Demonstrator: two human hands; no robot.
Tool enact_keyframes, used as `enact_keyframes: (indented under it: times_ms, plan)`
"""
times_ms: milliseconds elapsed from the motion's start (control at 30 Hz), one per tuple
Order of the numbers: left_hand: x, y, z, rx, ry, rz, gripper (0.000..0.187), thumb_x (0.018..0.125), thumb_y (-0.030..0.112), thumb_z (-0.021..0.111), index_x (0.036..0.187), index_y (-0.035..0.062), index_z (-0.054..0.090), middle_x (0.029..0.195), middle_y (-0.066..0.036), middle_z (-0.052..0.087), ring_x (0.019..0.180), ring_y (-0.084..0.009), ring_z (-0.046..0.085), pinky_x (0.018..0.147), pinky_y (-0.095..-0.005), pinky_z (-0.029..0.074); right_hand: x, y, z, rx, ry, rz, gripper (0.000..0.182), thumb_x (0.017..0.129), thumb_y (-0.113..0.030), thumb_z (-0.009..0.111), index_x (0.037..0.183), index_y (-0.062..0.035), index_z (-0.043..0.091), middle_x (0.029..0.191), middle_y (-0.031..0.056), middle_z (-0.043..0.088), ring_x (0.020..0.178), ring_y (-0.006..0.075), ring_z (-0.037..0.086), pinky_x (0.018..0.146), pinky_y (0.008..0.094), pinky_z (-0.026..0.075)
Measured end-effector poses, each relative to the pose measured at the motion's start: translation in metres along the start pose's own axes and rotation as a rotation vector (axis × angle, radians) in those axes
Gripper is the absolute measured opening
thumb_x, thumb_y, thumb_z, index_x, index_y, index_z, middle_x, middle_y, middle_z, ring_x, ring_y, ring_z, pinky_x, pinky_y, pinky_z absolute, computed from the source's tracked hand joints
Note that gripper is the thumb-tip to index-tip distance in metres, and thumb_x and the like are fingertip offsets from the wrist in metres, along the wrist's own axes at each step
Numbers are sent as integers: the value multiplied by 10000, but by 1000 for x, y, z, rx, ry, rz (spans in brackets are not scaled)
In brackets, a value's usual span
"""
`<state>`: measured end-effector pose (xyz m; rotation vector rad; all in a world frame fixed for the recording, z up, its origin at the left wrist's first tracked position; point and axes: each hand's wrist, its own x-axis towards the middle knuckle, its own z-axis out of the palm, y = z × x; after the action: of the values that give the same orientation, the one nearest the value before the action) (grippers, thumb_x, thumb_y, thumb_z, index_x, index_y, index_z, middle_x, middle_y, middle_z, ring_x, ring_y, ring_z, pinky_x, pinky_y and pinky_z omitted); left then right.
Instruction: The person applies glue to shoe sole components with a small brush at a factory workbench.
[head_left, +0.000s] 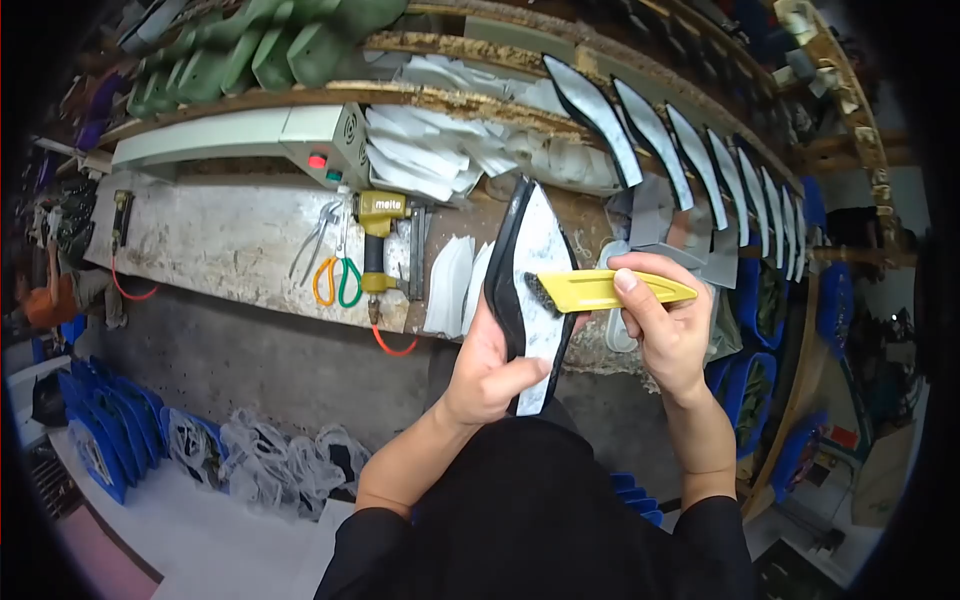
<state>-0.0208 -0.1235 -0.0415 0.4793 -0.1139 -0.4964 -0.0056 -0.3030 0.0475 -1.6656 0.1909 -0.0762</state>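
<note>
My left hand [485, 372] is wrapped round a black shoe upper on its last [541, 240], its white-grey sole side turned up towards me. The thumb presses on the lower part of that sole. In my right hand [664, 310] is a yellow-handled brush [610, 290], pinched between thumb and fingers. Its dark bristles touch the middle of the sole from the right. White insole-shaped pieces [450, 284] lie on the bench just left of the shoe.
On the workbench [230, 235] lie a yellow staple gun [378, 235] with a red hose, pliers [315, 238] and scissors [338, 281]. Several similar shoes [655, 140] hang along the rack at upper right. Green lasts [265, 60] line the upper shelf. Blue bins [752, 400] stand at right.
</note>
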Motion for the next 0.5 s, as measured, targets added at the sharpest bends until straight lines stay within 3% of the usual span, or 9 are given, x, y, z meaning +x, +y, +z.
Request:
enact_keyframes:
  times_ms: [67,233,367,500]
  plan:
    - [-4,9,4,15,-54,4,1068,668,-176,497,1644,138,196,1614,-204,400,1466,-370,427,1209,-549,355,6,-20,1,-27,9,-13,184,951,-61,684,1094,38,744,705,22,629,532,62,450,478,192,350]
    - [-24,37,4,50,-172,-30,1040,666,-148,462,1634,111,182,1533,-174,487,1316,-352,582,1130,-463,441,29,-58,7,-66,26,-198,171,927,-35,691,1068,40,753,701,30,660,519,72,455,476,197,358]
    - [-29,57,-5,138,-248,-52,1080,642,-161,443,1646,115,157,1552,-172,473,1362,-356,547,1142,-476,428,12,-89,17,-199,-265,-329,171,899,-4,696,1053,37,759,716,57,704,520,75,478,482,200,375]
    - [-30,63,-3,132,-207,-74,1059,664,-105,470,1651,118,157,1558,-168,470,1369,-357,537,1166,-487,396,24,-78,16,-194,-86,-397,182,865,10,696,1033,38,761,761,93,719,516,86,480,458,219,369]
